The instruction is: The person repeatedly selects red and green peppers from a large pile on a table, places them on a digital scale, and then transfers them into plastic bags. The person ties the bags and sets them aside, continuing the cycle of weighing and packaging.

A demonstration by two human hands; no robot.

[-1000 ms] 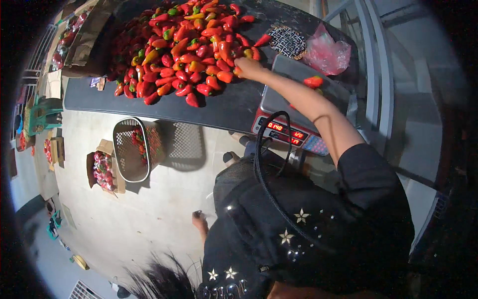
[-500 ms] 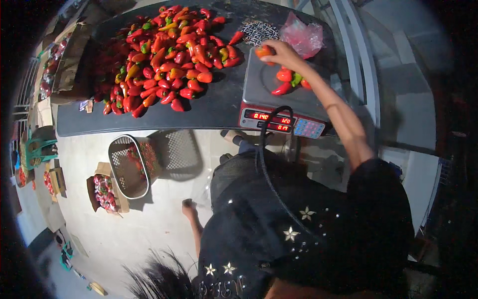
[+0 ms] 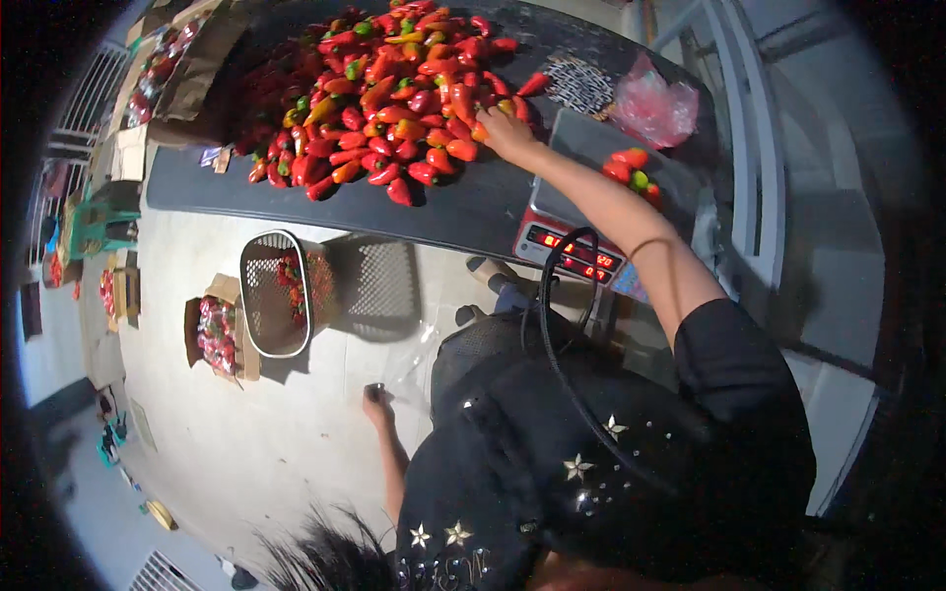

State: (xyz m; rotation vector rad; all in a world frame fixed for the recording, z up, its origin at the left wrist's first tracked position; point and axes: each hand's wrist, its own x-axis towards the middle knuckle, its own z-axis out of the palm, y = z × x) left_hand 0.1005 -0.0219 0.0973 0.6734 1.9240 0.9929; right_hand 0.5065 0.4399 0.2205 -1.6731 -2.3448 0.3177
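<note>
Dark tabletop (image 3: 463,215) spans upper centre, the right hand (image 3: 507,133) at the pepper pile (image 3: 404,108), the left hand (image 3: 374,400) well apart, lower centre. I cannot tell either grip.

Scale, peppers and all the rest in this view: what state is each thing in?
Right hand: reaching to the edge of the pepper pile
Left hand: lowered; grip unclear
Pepper pile: loose, heaped, mostly red
Scale: switched on, carrying a few peppers
Pink plastic bag: crumpled
Basket: open, partly filled
Cardboard box: open, filled with reddish contents
</note>
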